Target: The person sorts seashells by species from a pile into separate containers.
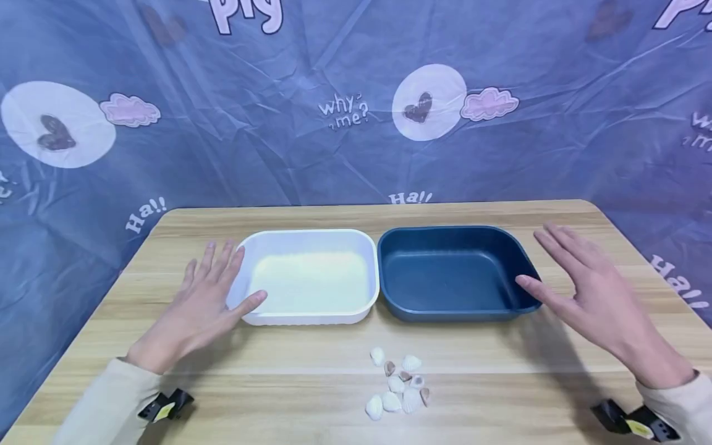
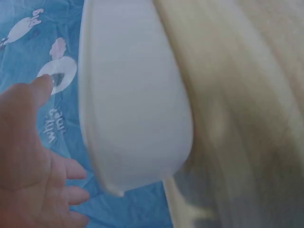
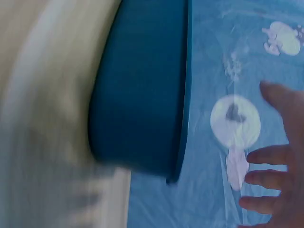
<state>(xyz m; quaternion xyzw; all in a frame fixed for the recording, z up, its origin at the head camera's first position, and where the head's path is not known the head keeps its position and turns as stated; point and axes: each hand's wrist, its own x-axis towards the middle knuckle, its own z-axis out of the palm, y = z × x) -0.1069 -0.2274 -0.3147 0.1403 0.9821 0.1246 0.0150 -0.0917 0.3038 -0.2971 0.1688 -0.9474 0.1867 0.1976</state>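
My left hand (image 1: 208, 296), fingers spread, hovers at the left end of a white rectangular tub (image 1: 311, 318). In the left wrist view the same tub (image 2: 135, 95) shows its side, with the hand (image 2: 28, 161) beside it. At the right end of a dark blue tub (image 1: 450, 315) is my right hand (image 1: 595, 296), its fingers extended and nothing held. The right wrist view has this blue tub (image 3: 140, 90) apart from the hand (image 3: 280, 161). Whether either hand touches a rim in the head view is hard to tell.
Several small seashells (image 1: 395, 384), white and brown, lie in a loose group on the wooden table (image 1: 278, 383), nearer me than the tubs. A blue printed cloth (image 1: 278, 142) hangs behind the table and down both sides. The two tubs stand side by side.
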